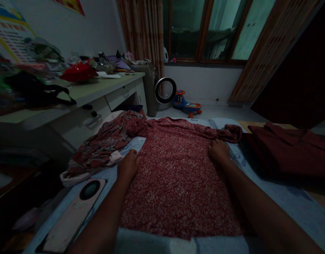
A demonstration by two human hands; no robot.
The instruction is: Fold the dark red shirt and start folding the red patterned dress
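A dark red shirt (178, 176) with a small pale floral print lies spread out on the bed, its lower hem toward me. My left hand (128, 165) is closed at the shirt's left edge, fingers curled around the fabric. At the right edge, just below the bunched sleeve (232, 133), my right hand (220, 151) has its fingers bent onto the cloth. The far-left part of the shirt touches a crumpled patterned cloth (106, 141). What the fingertips pinch is partly hidden in the dim light.
A phone-like pale device (72, 215) with a round dark disc lies left on the blue bedsheet (281, 204). Folded dark red clothes (292, 148) are stacked at right. Beyond stand a cluttered desk (98, 90), a washing machine with open door (165, 90) and a ride-on toy (187, 105).
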